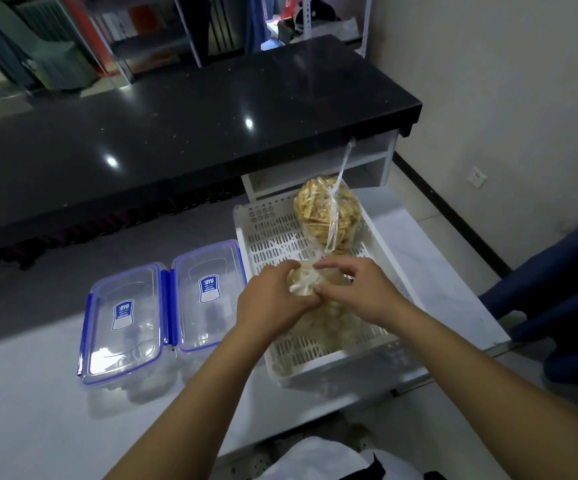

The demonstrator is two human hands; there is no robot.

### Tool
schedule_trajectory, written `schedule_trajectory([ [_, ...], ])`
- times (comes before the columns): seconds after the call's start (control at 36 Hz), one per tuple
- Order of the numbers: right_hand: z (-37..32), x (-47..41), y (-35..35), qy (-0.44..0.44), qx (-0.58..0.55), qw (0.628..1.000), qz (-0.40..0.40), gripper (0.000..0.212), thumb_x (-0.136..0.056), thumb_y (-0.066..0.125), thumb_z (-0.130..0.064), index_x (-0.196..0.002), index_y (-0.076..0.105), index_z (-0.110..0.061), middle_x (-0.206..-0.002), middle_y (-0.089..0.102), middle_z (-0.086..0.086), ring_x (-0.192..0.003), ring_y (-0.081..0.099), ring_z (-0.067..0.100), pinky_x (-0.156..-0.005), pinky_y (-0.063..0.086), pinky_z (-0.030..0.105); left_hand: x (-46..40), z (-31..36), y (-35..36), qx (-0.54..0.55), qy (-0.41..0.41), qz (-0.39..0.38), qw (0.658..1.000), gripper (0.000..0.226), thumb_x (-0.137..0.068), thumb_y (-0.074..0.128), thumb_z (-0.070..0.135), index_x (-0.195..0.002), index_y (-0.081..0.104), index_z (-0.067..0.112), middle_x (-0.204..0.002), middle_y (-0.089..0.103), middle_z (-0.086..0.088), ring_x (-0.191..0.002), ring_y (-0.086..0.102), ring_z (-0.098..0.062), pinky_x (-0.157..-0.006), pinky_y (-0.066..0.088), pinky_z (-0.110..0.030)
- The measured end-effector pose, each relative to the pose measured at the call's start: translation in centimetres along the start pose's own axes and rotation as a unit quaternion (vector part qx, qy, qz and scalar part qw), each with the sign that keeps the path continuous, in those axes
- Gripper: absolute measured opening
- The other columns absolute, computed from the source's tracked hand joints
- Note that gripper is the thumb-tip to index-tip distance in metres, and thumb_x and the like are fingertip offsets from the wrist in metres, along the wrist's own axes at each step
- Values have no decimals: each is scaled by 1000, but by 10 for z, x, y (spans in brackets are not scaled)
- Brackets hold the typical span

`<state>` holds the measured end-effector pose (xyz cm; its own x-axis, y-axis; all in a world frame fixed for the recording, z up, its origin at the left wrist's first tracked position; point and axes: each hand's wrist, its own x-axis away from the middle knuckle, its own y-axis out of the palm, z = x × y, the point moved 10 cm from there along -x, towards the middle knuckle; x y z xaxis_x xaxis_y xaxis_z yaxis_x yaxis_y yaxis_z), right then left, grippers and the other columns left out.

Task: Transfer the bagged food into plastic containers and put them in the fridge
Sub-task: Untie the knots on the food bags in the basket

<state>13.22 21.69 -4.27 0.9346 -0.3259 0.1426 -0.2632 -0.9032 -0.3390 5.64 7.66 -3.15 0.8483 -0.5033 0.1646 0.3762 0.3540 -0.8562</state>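
Over the white slotted plastic basket (280, 233) at the desk's right edge, left hand (273, 303) and right hand (357, 289) fingers pinch the knotted clear bag of pale food (329, 323); tugging hard risks tearing and spillage.

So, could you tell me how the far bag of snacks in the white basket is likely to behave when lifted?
The far bag is thin clear plastic, so it probably sags and shifts. It is knotted on top, likely the handiest grip. The dry yellow pieces inside look light but may be crushable.
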Motion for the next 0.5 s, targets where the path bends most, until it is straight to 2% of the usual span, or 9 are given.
schedule_trajectory([
  [0.11,-1,8,-10,-8,46,999,-12,32,-83,76,-24,-115,73,-32,-123,66,-15,-116,57,3,-99,48,27,22,0,10,45,-2,-23,999,68,-66,59,75,-126,55,44,-118,60,7,-105,62,-17,-87,53,-39],
  [0.19,11,22,-12,-6,67,997,-25,31,-86,75,-24,-113,72,-36,-124,64,-21,-117,56,-3,-104,48,26,36,-6,18,54,25,-34,998,56,-77,63,66,-129,54,47,-117,59,9,-106,61,-15,-90,53,-40],
  [0.31,23,46,-2,-23,76,997,-5,40,-92,70,-30,-126,61,-49,-145,42,-28,-127,33,-24,-108,29,7,43,-10,23,68,87,-80,991,61,-86,67,55,-143,49,42,-125,53,9,-117,54,-15,-100,47,-38],
  [0.33,25,51,3,-24,72,997,1,41,-93,68,-31,-130,58,-48,-148,37,-28,-131,29,-23,-108,26,7,44,-13,23,82,89,-86,989,60,-87,68,53,-142,50,42,-125,54,10,-117,54,-13,-101,47,-37],
  [0.42,30,60,8,-12,53,998,42,43,-96,64,-32,-137,56,-43,-155,34,-21,-142,28,-5,-111,28,18,45,-14,15,114,99,-78,985,53,-87,70,49,-138,57,37,-126,54,13,-116,55,-6,-103,46,-32],
  [0.5,27,61,6,-6,26,997,70,48,-95,65,-26,-139,52,-42,-148,42,-22,-138,36,-4,-107,35,19,46,-7,6,134,127,-67,981,45,-89,71,43,-132,62,34,-126,54,17,-117,52,2,-102,44,-25],
])
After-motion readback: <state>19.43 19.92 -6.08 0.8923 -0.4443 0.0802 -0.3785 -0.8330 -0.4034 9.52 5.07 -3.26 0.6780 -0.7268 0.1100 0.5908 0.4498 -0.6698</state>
